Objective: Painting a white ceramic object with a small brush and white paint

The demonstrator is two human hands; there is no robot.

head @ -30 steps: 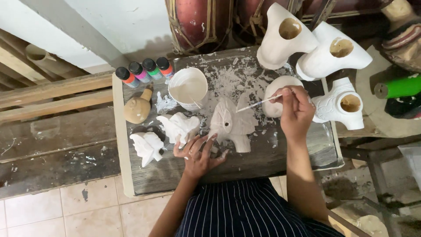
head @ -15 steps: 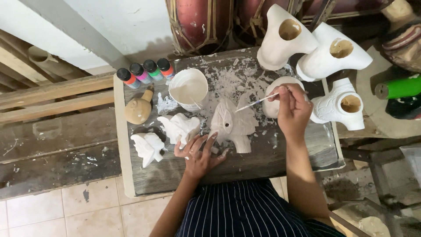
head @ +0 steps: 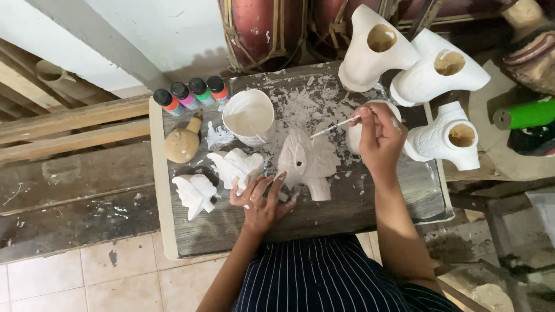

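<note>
Since a moment ago my right hand [head: 380, 137] has lifted the thin white-handled brush [head: 335, 127] a little away from the small white paint bowl [head: 354, 134] near the far right of the bench [head: 358, 214], and its tip now points to the white unpainted elephant figure [head: 306, 163] in the middle. My right hand is closed on the brush handle. My left hand [head: 261, 199] lies with spread fingers against the near left side of the elephant and steadies it; it does not clasp it.

I think the stroke goes well if I hold the figure firm and bring the bristles down lightly, so that the paint does not run. Beside my left hand stand two smaller white figures [head: 234, 167], so my left elbow must not push them. The large white cup of paint [head: 248, 115] stands just behind the elephant, near the far edge.
</note>
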